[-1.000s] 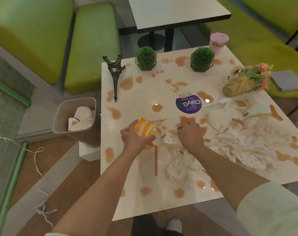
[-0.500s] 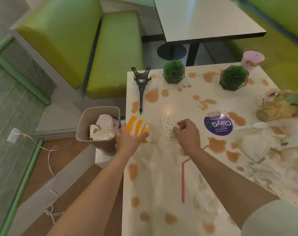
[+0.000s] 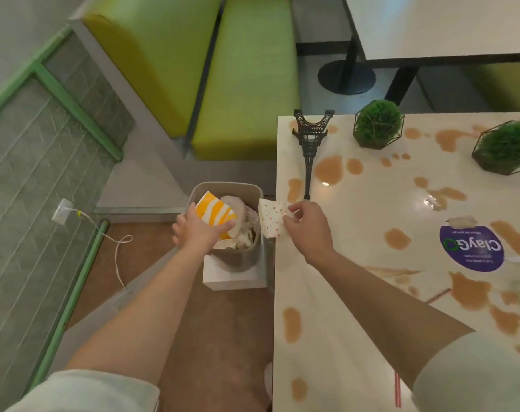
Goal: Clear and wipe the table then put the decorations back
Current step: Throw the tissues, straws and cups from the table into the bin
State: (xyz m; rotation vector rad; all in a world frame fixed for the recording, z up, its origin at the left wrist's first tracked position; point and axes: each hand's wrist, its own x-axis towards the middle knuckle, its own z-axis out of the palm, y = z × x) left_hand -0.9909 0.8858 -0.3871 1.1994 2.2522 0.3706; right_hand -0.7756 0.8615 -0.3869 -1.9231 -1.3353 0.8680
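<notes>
Clearing the rubbish is the step in hand, judging from both hands held out at the table's left edge. Nearest, brown spills and a red straw lie on the near part of the top. Further out, the left hand grips an orange-striped cup over the bin, which stands on the floor just beside that edge and already holds crumpled paper. The right hand pinches a dotted paper at the edge, not yet over the bin. Next, each hand likely needs to let go above the opening. Beyond, a tower figure and two green plant balls stand along the far edge, still awaiting removal before wiping.
</notes>
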